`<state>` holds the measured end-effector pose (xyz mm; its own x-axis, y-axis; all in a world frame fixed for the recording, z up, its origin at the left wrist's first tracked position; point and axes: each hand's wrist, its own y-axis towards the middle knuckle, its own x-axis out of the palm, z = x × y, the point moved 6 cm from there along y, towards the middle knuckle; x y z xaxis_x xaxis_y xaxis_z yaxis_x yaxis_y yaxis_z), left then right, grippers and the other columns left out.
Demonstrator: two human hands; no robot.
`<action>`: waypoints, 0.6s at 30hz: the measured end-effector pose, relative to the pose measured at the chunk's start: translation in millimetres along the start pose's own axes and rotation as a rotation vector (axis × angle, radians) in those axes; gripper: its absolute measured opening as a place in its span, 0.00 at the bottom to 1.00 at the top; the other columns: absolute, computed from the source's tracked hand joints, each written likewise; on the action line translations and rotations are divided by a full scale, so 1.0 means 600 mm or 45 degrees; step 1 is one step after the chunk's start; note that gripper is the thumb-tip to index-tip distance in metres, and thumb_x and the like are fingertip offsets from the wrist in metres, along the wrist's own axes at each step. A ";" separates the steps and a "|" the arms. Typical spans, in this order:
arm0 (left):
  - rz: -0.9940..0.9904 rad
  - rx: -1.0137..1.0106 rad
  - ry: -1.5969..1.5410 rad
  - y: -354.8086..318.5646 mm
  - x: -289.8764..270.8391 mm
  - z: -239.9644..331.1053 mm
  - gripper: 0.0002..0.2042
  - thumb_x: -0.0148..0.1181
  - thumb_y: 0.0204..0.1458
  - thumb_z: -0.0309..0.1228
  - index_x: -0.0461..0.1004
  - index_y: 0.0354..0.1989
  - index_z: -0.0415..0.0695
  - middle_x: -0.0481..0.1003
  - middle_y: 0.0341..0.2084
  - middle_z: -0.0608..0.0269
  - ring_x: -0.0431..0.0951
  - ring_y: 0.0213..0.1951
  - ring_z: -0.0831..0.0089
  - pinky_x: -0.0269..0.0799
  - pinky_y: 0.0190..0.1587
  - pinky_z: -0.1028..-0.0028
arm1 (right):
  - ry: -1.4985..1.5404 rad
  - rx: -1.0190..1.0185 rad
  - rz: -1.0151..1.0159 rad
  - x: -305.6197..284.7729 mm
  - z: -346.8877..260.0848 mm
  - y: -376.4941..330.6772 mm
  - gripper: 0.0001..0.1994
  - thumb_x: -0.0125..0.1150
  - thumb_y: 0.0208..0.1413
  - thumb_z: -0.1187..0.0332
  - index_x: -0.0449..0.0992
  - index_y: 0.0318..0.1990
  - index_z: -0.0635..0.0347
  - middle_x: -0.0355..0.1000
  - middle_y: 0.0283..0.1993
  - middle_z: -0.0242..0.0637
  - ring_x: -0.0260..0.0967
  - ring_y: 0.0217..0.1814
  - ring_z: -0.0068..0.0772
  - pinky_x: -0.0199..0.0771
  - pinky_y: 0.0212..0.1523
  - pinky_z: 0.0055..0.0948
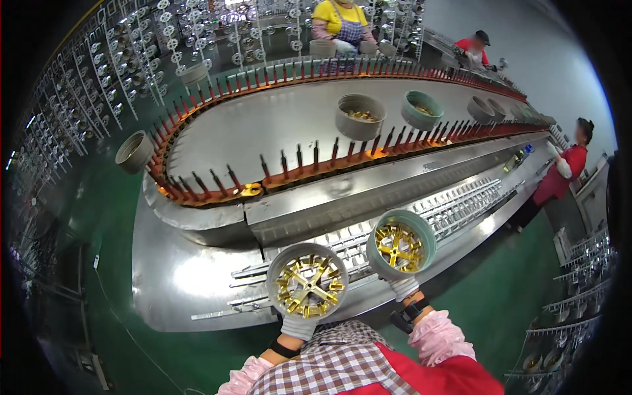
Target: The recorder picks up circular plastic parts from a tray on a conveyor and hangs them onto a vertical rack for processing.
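Observation:
Both my hands wear whitish gloves and grip the near sides of two round tubs over the metal bench. My left hand (299, 327) holds a grey tub (270, 280), tilted so its inside faces me. In it a gold cross-shaped piece (310, 286) lies in the middle, with several short gold pieces around the wall. My right hand (403, 288) has a green tub (428, 234), to the right and slightly farther off, with a similar gold cross-shaped piece (394, 251) and short gold pieces. The tubs hide most of my fingers.
Metal racks (461, 201) lie along the bench (164, 283). Beyond runs an oval conveyor with upright red pegs (284, 164). A grey tub (343, 125) and a green tub (408, 115) stand past its near row. Co-workers (339, 26) stand at the far side and right.

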<state>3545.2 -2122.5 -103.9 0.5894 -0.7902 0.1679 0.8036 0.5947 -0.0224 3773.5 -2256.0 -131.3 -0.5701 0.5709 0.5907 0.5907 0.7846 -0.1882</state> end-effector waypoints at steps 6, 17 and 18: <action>-0.002 -0.021 0.075 0.008 0.052 -0.032 0.22 0.44 0.52 0.36 0.52 0.56 0.49 0.58 0.53 0.58 0.58 0.54 0.60 0.57 0.55 0.59 | -1.491 -0.296 -0.047 -0.009 -0.033 -0.011 0.15 0.44 0.55 0.67 0.62 0.49 0.59 0.65 0.46 0.43 0.68 0.41 0.36 0.74 0.31 0.35; 0.066 -0.030 0.142 0.077 0.150 -0.085 0.21 0.43 0.53 0.37 0.54 0.55 0.49 0.60 0.52 0.58 0.59 0.53 0.60 0.57 0.55 0.59 | -0.720 -0.065 0.272 -0.194 -0.331 0.015 0.12 0.47 0.51 0.73 0.69 0.43 0.63 0.71 0.34 0.35 0.67 0.21 0.25 0.68 0.18 0.20; 0.094 -0.030 0.154 0.084 0.152 -0.094 0.21 0.43 0.53 0.37 0.54 0.55 0.49 0.60 0.52 0.58 0.59 0.53 0.60 0.57 0.55 0.59 | -0.783 -0.138 0.305 -0.196 -0.365 0.053 0.11 0.47 0.51 0.73 0.69 0.43 0.64 0.71 0.35 0.36 0.67 0.22 0.25 0.69 0.20 0.21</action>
<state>3643.8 -2172.9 -145.4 0.6516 -0.7573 0.0450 0.7585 0.6495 -0.0535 3984.1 -2351.1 -34.8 -0.6186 0.7855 -0.0188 0.7774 0.6083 -0.1599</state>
